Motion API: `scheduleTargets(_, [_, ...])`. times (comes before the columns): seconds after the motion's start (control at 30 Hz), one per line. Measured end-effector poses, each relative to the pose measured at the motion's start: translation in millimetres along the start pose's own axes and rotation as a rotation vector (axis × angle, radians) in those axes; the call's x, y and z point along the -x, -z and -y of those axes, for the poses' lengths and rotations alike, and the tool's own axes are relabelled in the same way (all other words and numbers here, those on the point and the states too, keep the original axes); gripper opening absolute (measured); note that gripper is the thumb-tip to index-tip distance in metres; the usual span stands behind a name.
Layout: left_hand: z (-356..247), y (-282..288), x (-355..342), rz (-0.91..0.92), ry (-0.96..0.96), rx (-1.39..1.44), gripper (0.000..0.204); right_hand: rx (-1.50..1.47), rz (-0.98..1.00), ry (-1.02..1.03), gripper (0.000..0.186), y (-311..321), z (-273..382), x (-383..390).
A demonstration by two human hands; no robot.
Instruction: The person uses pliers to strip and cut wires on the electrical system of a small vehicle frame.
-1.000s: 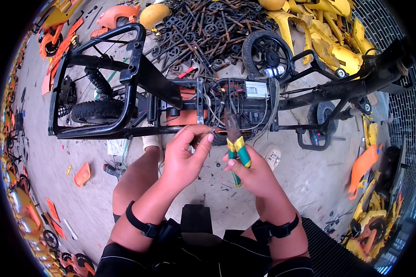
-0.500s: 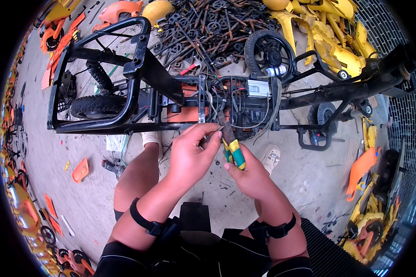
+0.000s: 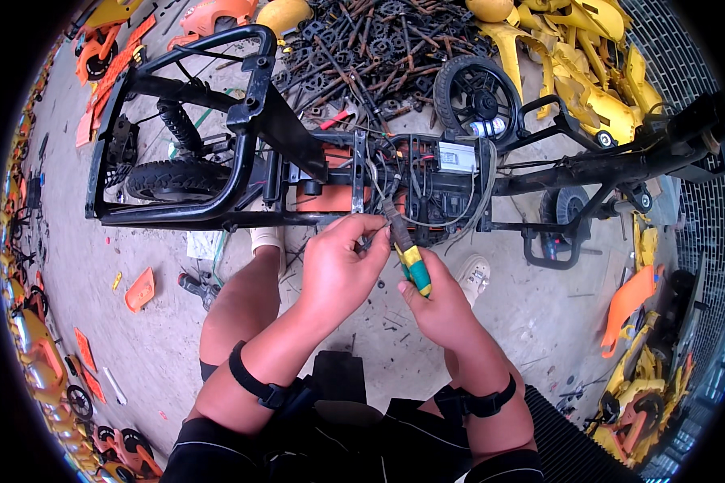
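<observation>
My right hand [image 3: 441,304] is closed around a pair of pliers [image 3: 416,264] with green and yellow handles and a dark, worn metal head. The pliers point away from me, toward the wiring of a black scooter frame [image 3: 286,149]. Close beside the plier head, my left hand [image 3: 340,266] has thumb and index finger pinched together; whatever lies between them is too small to make out. Just beyond both hands is the frame's middle bay, with loose grey cables [image 3: 477,211], dark connectors and a silver box [image 3: 457,158].
Rusty metal cranks and sprockets [image 3: 362,56] are heaped behind the frame, beside a loose wheel [image 3: 477,101]. Yellow body panels [image 3: 604,88] pile up at the far right. On the floor at left lie an orange panel [image 3: 140,290] and a power drill [image 3: 196,288].
The plier handles look closer together than before. My left hand keeps its pinch beside the plier head. The frame and background sit slightly further right in the view.
</observation>
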State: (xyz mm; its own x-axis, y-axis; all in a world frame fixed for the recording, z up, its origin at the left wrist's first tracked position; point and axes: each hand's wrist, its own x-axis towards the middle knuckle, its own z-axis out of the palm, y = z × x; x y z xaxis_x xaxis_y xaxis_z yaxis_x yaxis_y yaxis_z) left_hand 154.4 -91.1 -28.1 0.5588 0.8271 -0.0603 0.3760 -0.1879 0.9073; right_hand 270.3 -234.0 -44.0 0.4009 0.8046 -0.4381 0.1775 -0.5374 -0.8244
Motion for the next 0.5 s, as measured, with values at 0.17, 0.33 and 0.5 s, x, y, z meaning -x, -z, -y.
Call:
scheduleTargets(0.17, [1, 0, -1, -0.001, 0.005, -0.016, 0.015, 0.122, -0.053, 0.083, 0.048, 2, 4, -1])
scheduleTargets(0.33, [2, 0, -2, 0.012, 0.005, -0.018, 0.014, 0.207, -0.083, 0.136, 0.046, 4, 2, -2])
scheduleTargets(0.5, [1, 2, -2, 0.029, 0.015, -0.014, 0.015, 0.270, -0.091, 0.146, 0.043, 13, 10, -5])
